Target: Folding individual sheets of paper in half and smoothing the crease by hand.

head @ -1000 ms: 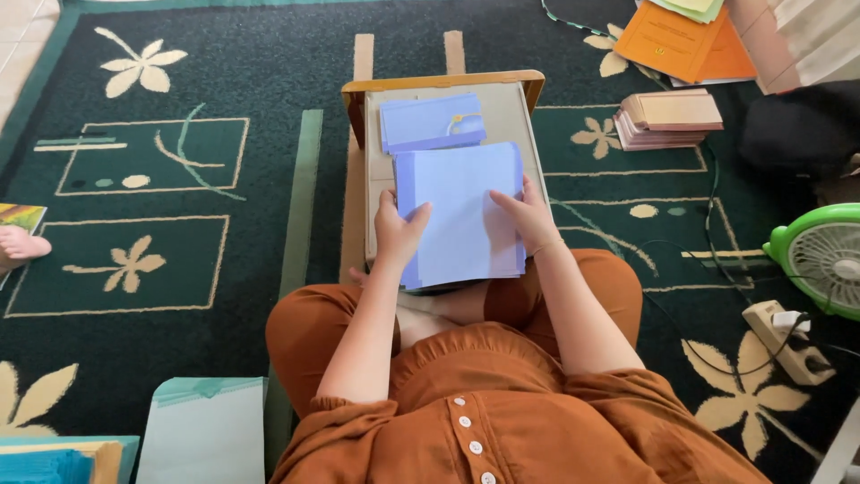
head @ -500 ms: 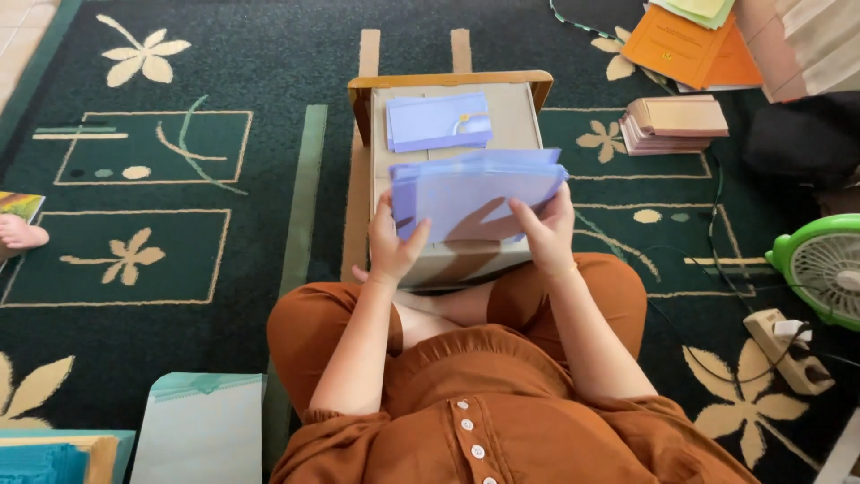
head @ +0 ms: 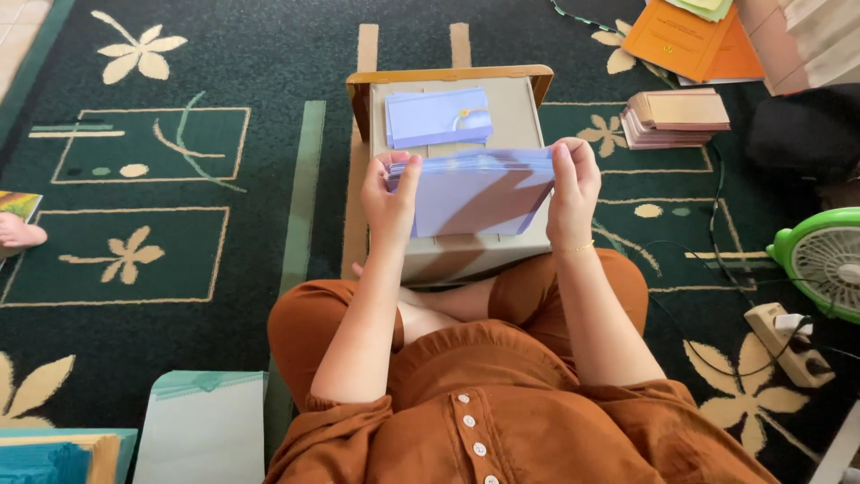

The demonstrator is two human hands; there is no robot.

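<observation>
I hold a thick stack of lilac paper sheets upright on its edge over a beige box. My left hand grips the stack's left side, thumb on top. My right hand grips its right side; a thin bracelet sits on that wrist. A smaller bundle of lilac sheets lies flat on the box top, farther from me. The box rests on a small wooden stand. I sit cross-legged in orange clothing.
A dark green floral carpet covers the floor. Stacked beige booklets and orange folders lie at the upper right. A green fan and a power strip sit on the right. A pale teal box is at lower left.
The lilac stack has been tipped from lying flat on the box to standing on its edge. Both hands shifted to its two sides and lifted it slightly.
</observation>
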